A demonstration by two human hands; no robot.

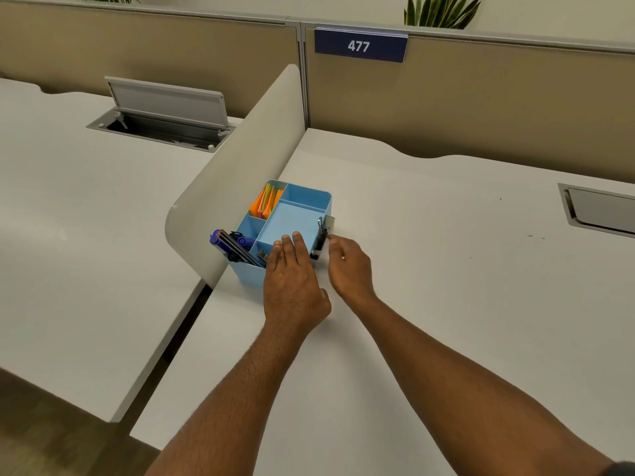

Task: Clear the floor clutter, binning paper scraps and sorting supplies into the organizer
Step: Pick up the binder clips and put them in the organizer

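Two hands over a white worktop [429, 286]. Left hand [293, 286], fingers straight, covers the near rim of the blue organizer [292, 218]. Right hand [348, 266] pinches a blurred metal clip [323, 237] at its right wall. Farther left compartments hold markers [228, 243] and orange notes [266, 202].

Two white desks are shown: the right desk [446, 269] and the left desk [68, 235], separated by a curved white divider [237, 173]. A cable hatch [165, 115] with its lid raised is set into the left desk; a closed hatch [601, 211] is seen at the right edge. Tan partition panels [481, 104] carry a blue sign [360, 45] marked 477. A plant [441, 10] is visible behind.
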